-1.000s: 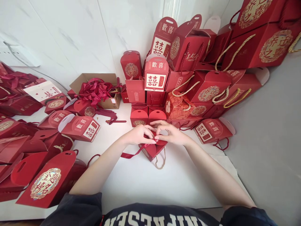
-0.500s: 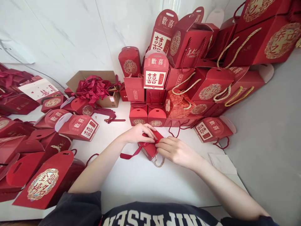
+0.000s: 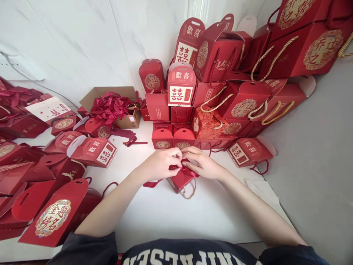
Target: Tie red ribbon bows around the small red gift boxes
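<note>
A small red gift box (image 3: 181,181) with a twisted beige cord handle (image 3: 190,193) rests on the white table in front of me. My left hand (image 3: 166,163) is at its upper left, fingertips pinched on the red ribbon near the box top. From the right, my right hand (image 3: 202,162) meets it with bent fingers closed on the same ribbon. A loop of the red ribbon (image 3: 193,171) shows under my right hand, and a loose end (image 3: 151,183) lies left of the box. The ribbon's middle is partly hidden by my fingers.
Stacked red gift boxes (image 3: 242,103) with cord handles rise behind and to the right. A cardboard box (image 3: 129,119) of red ribbons (image 3: 110,106) stands at the back left. More red boxes (image 3: 55,217) crowd the left side. A single box (image 3: 244,151) sits at the right.
The small box has turned slightly, and its handle has shifted right. My hands have come together over the top, and a ribbon loop now shows under my right hand.
</note>
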Tool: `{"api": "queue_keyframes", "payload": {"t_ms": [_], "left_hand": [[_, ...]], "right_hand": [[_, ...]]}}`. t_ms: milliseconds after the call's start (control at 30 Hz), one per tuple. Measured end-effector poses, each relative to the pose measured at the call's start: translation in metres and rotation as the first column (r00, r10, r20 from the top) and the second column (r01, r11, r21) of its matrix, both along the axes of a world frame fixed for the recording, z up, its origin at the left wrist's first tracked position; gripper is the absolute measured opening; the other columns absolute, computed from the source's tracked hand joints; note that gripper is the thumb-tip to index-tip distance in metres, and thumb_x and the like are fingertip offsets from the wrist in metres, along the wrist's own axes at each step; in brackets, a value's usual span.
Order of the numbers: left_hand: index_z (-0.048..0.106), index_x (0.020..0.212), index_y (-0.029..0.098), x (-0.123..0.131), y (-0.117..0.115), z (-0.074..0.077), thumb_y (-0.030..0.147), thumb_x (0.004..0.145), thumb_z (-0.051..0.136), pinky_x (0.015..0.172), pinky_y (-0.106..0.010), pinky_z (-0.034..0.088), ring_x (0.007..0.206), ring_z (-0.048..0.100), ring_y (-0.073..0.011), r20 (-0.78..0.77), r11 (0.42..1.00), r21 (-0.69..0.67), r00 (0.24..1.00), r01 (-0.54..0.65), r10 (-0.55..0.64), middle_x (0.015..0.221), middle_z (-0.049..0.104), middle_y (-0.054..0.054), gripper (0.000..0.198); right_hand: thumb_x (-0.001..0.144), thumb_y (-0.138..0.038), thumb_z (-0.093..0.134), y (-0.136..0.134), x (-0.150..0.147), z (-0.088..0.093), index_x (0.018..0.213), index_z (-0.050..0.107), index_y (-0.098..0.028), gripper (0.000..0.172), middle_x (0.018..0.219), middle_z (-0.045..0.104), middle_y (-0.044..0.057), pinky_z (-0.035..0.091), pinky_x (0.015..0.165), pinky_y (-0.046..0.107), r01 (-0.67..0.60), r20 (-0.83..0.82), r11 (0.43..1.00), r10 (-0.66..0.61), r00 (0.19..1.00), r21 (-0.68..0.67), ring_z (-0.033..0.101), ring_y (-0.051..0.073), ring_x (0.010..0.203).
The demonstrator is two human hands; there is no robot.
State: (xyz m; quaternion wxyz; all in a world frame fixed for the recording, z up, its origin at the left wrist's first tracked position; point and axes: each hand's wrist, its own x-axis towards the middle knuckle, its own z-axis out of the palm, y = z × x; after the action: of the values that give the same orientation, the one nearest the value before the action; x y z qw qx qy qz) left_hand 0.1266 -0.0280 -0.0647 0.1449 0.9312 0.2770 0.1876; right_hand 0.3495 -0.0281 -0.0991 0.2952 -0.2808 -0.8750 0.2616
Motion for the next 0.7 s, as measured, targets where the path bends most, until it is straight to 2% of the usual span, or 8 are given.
{"api": "queue_keyframes", "payload": {"t_ms": [67, 133, 200, 367, 533, 600, 700], "left_hand": [[0.07, 0.079, 0.019, -0.003, 0.001, -0.004, 0.016, 0.085, 0.057, 0.062, -0.023, 0.045, 0.067, 0.059, -0.0085, -0.04, 0.984, 0.179, 0.999, -0.003, 0.01, 0.093, 0.066, 0.0, 0.015], [0.07, 0.081, 0.018, -0.006, 0.005, -0.01, 0.016, 0.087, 0.054, 0.058, -0.023, 0.044, 0.064, 0.06, -0.0086, -0.039, 0.943, 0.334, 0.999, -0.005, 0.02, 0.089, 0.068, 0.0, 0.017], [0.07, 0.085, 0.019, -0.008, 0.011, -0.018, 0.017, 0.089, 0.054, 0.056, -0.022, 0.045, 0.064, 0.061, -0.0084, 0.014, 0.912, 0.41, 1.0, -0.013, 0.007, 0.086, 0.069, 0.0, 0.016], [0.07, 0.089, 0.02, -0.012, 0.024, -0.039, 0.019, 0.085, 0.062, 0.059, -0.017, 0.048, 0.067, 0.065, -0.0066, 0.243, 0.928, 0.369, 0.969, -0.051, -0.044, 0.085, 0.072, 0.002, 0.009], [0.069, 0.088, 0.02, -0.011, 0.023, -0.044, 0.019, 0.085, 0.062, 0.062, -0.017, 0.051, 0.07, 0.066, -0.0074, 0.277, 0.951, 0.3, 0.961, -0.069, -0.017, 0.085, 0.072, 0.001, 0.007], [0.069, 0.087, 0.02, -0.011, 0.022, -0.043, 0.02, 0.085, 0.061, 0.061, -0.017, 0.05, 0.069, 0.066, -0.0075, 0.275, 0.961, 0.265, 0.961, -0.077, 0.001, 0.083, 0.072, 0.001, 0.008], [0.068, 0.084, 0.02, -0.01, 0.02, -0.041, 0.02, 0.085, 0.061, 0.06, -0.018, 0.05, 0.068, 0.065, -0.0079, 0.283, 0.968, 0.235, 0.959, -0.093, 0.024, 0.08, 0.071, 0.001, 0.008]], "right_hand": [[0.094, -0.024, 0.054, -0.002, 0.002, 0.001, 0.106, 0.067, -0.024, 0.017, 0.11, 0.063, 0.008, 0.042, 0.093, 0.04, 0.068, 0.048, 0.995, -0.072, 0.996, 0.07, 0.056, 0.022, 0.105], [0.094, -0.027, 0.057, -0.002, 0.003, -0.002, 0.103, 0.07, -0.025, 0.017, 0.097, 0.064, 0.006, 0.042, 0.089, 0.04, 0.152, 0.056, 0.983, -0.158, 0.986, 0.107, 0.057, 0.021, 0.094], [0.093, -0.028, 0.058, -0.002, 0.001, -0.007, 0.101, 0.072, -0.026, 0.016, 0.088, 0.064, 0.005, 0.041, 0.085, 0.039, 0.214, 0.017, 0.97, -0.218, 0.976, 0.113, 0.058, 0.019, 0.086], [0.091, -0.027, 0.062, 0.0, -0.009, -0.016, 0.099, 0.074, -0.026, 0.015, 0.084, 0.066, 0.003, 0.042, 0.075, 0.034, 0.296, -0.088, 0.954, -0.291, 0.953, 0.045, 0.06, 0.017, 0.079], [0.087, -0.023, 0.067, 0.004, -0.013, -0.011, 0.089, 0.075, -0.025, 0.009, 0.08, 0.068, 0.002, 0.041, 0.072, 0.032, 0.27, -0.064, 0.963, -0.267, 0.962, 0.03, 0.059, 0.017, 0.077], [0.086, -0.022, 0.066, 0.004, -0.014, -0.009, 0.086, 0.074, -0.024, 0.008, 0.08, 0.068, 0.002, 0.041, 0.072, 0.032, 0.274, -0.051, 0.96, -0.272, 0.961, 0.056, 0.06, 0.017, 0.076], [0.086, -0.018, 0.062, 0.001, -0.016, -0.006, 0.085, 0.069, -0.022, 0.008, 0.082, 0.068, 0.002, 0.039, 0.077, 0.035, 0.296, -0.017, 0.933, -0.299, 0.954, 0.202, 0.06, 0.018, 0.079]]}}
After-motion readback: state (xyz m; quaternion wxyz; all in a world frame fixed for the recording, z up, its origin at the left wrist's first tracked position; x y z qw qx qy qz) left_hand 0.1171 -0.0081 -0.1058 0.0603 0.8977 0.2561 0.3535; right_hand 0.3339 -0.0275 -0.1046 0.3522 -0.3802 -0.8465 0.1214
